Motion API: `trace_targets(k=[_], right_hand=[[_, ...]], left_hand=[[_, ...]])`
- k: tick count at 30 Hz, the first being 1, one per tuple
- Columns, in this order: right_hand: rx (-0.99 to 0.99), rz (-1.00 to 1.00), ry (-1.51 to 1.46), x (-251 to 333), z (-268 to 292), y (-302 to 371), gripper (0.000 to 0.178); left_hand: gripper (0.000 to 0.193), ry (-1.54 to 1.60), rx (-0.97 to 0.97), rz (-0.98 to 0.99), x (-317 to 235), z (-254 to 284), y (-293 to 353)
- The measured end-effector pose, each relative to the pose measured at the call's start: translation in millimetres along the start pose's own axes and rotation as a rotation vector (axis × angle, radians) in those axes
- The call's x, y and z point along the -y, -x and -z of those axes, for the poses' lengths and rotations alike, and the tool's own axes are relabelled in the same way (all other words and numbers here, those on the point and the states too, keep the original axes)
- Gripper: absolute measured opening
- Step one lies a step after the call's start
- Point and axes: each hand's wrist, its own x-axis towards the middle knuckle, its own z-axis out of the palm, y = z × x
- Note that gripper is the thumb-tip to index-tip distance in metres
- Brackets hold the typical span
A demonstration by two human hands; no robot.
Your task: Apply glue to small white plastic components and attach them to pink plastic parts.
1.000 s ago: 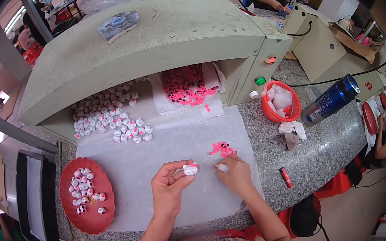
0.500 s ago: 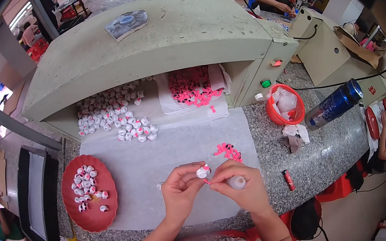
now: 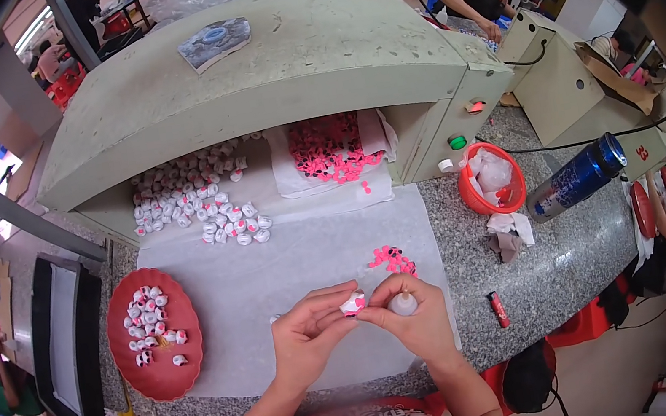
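My left hand pinches a small white-and-pink figure piece between thumb and fingers, above the white paper sheet. The fingertips of my right hand press against the piece's right side. Tucked in that same hand is a small translucent squeeze bottle. Just beyond my right hand lies a loose heap of small pink pieces, some with black. To the left, a red scalloped plate bears several similar white pieces.
Ahead stands a grey-green metal hood; under it are many white pieces and a pile of pink-and-black pieces. At right are a red basket, a blue bottle and a red tube. A black tray stands left.
My right fingertips have moved up against the white piece, which has turned in my left hand. The small pink bit between my fingers earlier now appears against it. Co-workers at right have shifted.
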Motion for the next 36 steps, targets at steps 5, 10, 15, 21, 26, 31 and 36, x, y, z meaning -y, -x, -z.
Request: trace_targets(k=[5,10,15,21,26,31,36], right_hand=[[-0.006,0.098,0.047,4,-2,2,0.016],[-0.011,0.211,0.11,1,1,0,0.017],[-0.013,0.242,0.172,1,2,0,0.017],[-0.008,0.237,0.164,2,2,1,0.017],[-0.011,0.243,0.165,2,2,2,0.017],[-0.012,0.219,0.162,1,3,2,0.017],[-0.01,0.205,0.157,1,4,1,0.016]], left_hand=[[0.023,0.086,-0.052,0.086,1,-1,2],[0.022,-0.01,-0.051,-0.01,8,-11,2],[0.025,-0.086,-0.06,-0.13,17,-12,5],[0.023,-0.061,-0.057,-0.123,15,-13,5],[0.023,-0.063,-0.058,-0.113,14,-13,5],[0.022,-0.059,-0.046,-0.11,14,-13,4],[0.022,-0.048,-0.043,-0.084,14,-13,4]])
